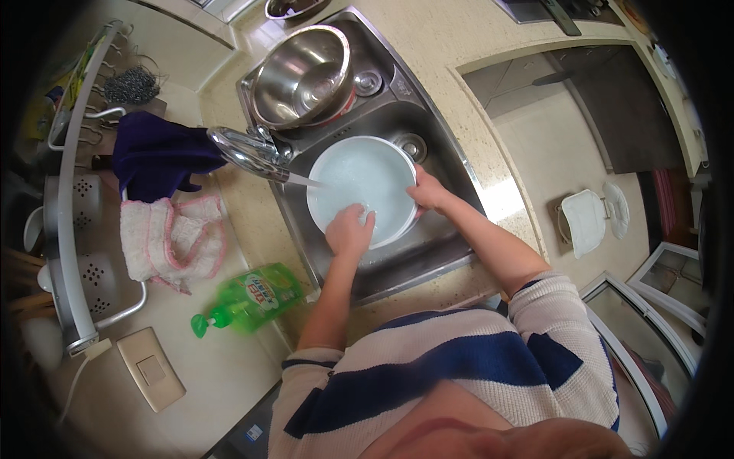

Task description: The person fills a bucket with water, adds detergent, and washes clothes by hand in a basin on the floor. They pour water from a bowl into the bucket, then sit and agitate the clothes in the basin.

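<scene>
A round white basin (395, 226) full of pale, cloudy water sits in the near bowl of a stainless steel sink (453, 229). My right hand (429, 189) grips the basin's right rim, thumb on the inside. At the lower left of the basin, my left hand (348, 232) dips into the water. Its fingertips are under the surface, so whether it holds anything is hidden. From the chrome faucet (252, 152) a stream of water (304, 181) runs into the basin.
A large stainless steel bowl (301, 77) rests tilted over the far sink bowl. Left of the sink are a green soap pump bottle (258, 295), a white cloth with pink edging (172, 238) and a dark purple cloth (163, 152) on a wall rack (74, 143).
</scene>
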Available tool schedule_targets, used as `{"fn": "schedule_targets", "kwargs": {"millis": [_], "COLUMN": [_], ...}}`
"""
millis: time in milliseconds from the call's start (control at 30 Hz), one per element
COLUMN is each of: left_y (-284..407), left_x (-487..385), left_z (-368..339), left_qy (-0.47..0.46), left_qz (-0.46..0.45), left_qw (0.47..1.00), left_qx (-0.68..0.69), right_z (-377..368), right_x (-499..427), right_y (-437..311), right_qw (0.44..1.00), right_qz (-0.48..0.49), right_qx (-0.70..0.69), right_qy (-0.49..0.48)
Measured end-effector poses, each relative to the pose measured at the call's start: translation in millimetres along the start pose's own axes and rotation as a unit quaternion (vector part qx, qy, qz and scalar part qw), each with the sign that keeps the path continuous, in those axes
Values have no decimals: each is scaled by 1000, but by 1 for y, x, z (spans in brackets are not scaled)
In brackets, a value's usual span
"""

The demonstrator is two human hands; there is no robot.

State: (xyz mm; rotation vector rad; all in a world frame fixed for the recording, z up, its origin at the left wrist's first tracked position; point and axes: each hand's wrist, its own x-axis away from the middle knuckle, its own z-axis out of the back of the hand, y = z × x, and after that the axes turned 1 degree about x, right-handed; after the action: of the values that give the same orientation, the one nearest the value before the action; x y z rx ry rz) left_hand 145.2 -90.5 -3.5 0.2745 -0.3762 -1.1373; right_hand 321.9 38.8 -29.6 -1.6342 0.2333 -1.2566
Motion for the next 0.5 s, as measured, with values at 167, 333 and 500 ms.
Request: {"fn": "schedule_targets", "kwargs": {"millis": [167,333,500], "left_y": [-35,-54,-66], "left_x": [-26,-89,-117], "left_z": [8,52,61], "left_qy": [191,400,370], "left_qz": [39,-76,-37], "left_qw": [934,909,924], "left_qx": [301,85,87], "right_z": [-2,-3,-5], "right_x": [-2,-3,-4], "right_y": [6,4,4], "right_qw": [1000,1000,1000], "right_qz": [-1,-5,-3], "right_qx": [5,9,8], "right_qy": [-6,-4,-7]}}
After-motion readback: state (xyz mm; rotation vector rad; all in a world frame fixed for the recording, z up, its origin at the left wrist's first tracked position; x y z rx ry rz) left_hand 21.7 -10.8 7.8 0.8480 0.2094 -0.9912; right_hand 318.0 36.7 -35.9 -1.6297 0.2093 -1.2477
